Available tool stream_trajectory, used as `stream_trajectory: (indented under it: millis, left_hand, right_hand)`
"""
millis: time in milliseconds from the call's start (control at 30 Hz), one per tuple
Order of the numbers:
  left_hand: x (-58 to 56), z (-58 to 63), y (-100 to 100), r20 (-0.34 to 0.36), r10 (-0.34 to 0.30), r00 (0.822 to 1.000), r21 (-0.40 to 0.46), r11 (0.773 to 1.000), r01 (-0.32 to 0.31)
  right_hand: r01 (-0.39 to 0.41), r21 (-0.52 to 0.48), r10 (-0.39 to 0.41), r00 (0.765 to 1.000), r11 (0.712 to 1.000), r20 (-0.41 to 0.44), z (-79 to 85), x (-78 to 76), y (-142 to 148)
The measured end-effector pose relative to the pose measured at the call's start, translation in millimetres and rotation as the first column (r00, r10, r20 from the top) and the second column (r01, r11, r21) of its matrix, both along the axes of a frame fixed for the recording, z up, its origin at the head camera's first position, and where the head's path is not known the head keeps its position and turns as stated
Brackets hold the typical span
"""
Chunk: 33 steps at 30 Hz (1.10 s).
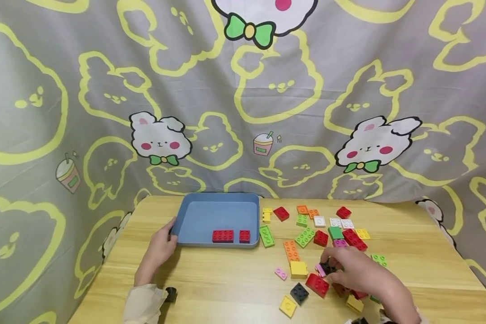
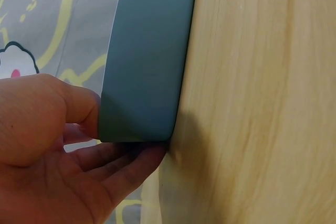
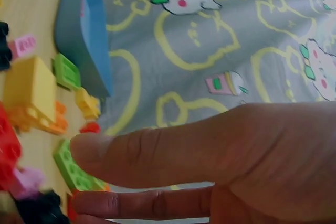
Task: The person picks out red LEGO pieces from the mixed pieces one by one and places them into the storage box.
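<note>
Head view shows the left hand [image 1: 161,243] at the near left corner of the blue tray [image 1: 200,218], thumb up by the rim and fingers under the edge, so it pinches the tray's wall. Right hand [image 1: 353,271] is down over the scattered bricks, thumb and fingers parted around a black brick [image 1: 328,267]. From the right wrist no brick shows between the tips; whether one of them touches it I cannot tell.

The black brick lies on the table [image 1: 227,283], well to the right of the tray, with a pink brick [image 1: 320,270] against its left side. It looks like hard moulded plastic: light, stiff, hardly fragile, a bit slick on smooth faces. Best hold would be thumb and forefinger on two opposite side walls, below the studs; crowding from the pink brick and a red brick [image 1: 317,285] just in front could make that awkward.

Further out, a yellow brick [image 1: 298,269] and a dark square [image 1: 299,293] sit to the left. Inside the tray, a long red brick [image 1: 222,236] and a small red brick [image 1: 245,236] lie apart near its front wall. Behind hangs a patterned cloth [image 1: 202,90].
</note>
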<state>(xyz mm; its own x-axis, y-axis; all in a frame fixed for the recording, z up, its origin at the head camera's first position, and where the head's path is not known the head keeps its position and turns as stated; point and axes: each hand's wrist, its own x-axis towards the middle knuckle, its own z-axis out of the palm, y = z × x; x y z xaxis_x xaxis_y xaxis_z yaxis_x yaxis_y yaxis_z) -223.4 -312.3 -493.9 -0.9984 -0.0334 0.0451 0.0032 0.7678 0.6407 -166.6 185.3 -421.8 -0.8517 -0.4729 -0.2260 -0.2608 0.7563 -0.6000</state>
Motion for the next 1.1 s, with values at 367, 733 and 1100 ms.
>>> stream_trajectory:
  millis: [367,733,1100]
  left_hand:
    - [0.0,3.0,0,-0.006,0.002,1.0,-0.013,1.0,-0.002]
    - [-0.9,0.3,1,-0.001,0.0,1.0,-0.02,1.0,0.0]
    - [-0.9,0.2,0,0.002,-0.003,1.0,-0.018,1.0,0.003]
  right_hand:
    - [-0.042,0.121,0.047,0.998,0.992,-0.032,-14.5,-0.5,-31]
    - [0.031,0.187,-0.023,0.999,0.982,-0.046,-22.8,5.6,-46]
    - [0.068,0.21,-0.053,0.996,0.975,-0.073,-28.5,9.1,-57]
